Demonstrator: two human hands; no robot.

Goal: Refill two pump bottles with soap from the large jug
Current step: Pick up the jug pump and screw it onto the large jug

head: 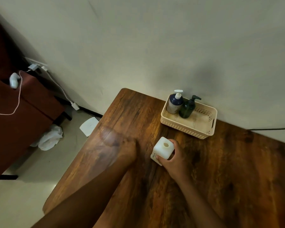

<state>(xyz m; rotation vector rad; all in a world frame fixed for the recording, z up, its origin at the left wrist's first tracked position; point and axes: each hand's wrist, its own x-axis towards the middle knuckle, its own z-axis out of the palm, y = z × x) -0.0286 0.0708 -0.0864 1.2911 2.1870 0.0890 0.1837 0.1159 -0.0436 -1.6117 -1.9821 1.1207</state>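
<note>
Jug: white, uncapped, upright near the desk middle, gripped by the right hand. Left hand: blurred, grip undeterminable. Pump bottles, white-topped and dark green: upright in the basket at the far edge, beyond the jug, nearer the right hand.

White jug; dark green bottle; perforated cream basket; brown wood-grain table
</note>
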